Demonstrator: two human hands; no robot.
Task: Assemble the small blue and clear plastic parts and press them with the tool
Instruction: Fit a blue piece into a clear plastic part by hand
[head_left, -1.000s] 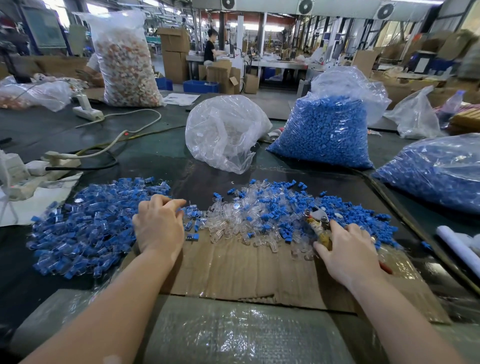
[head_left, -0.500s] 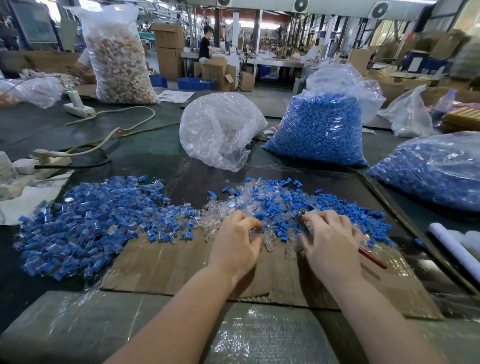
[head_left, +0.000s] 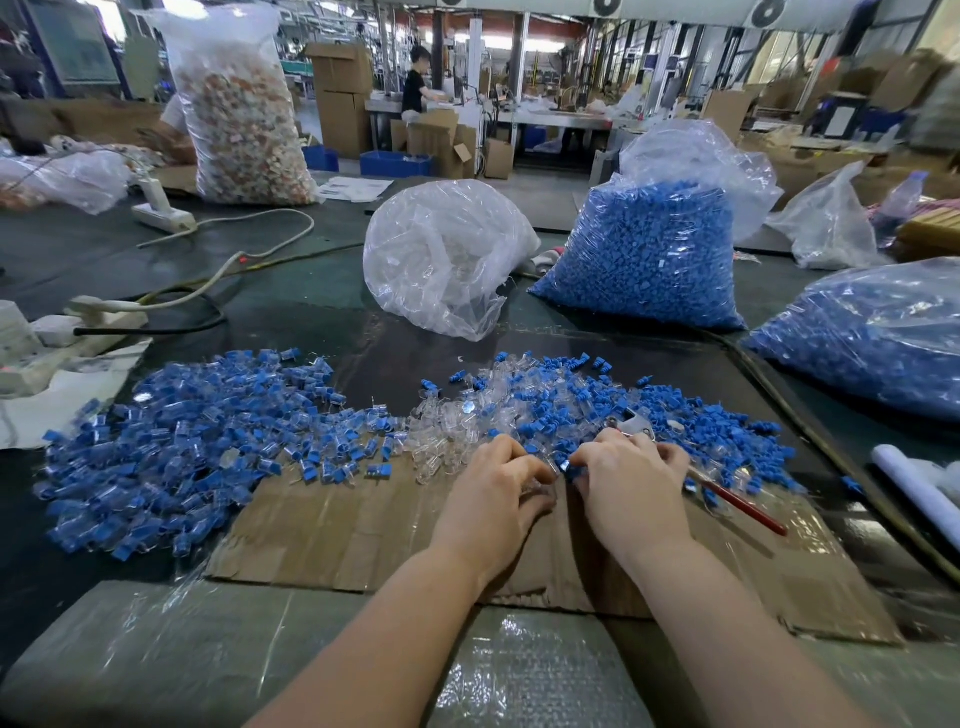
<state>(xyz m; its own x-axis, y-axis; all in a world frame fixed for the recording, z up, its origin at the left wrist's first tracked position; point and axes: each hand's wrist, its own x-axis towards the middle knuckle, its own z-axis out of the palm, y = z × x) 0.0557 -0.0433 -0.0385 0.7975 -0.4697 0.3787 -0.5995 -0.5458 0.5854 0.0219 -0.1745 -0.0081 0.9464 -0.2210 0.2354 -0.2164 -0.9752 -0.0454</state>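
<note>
A small blue part (head_left: 563, 464) sits pinched in the right hand (head_left: 631, 480), at the near edge of the loose pile (head_left: 597, 410). The left hand (head_left: 493, 493) curls beside it, seemingly around a clear part; hard to confirm. The pliers (head_left: 636, 425) lie under the right palm. Misaligned halves could jam or slip away into the pile.

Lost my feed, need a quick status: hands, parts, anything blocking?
Left hand pinching a clear part. Right hand holds blue part and pliers. Both meet over the cardboard. Nothing blocking.
</note>
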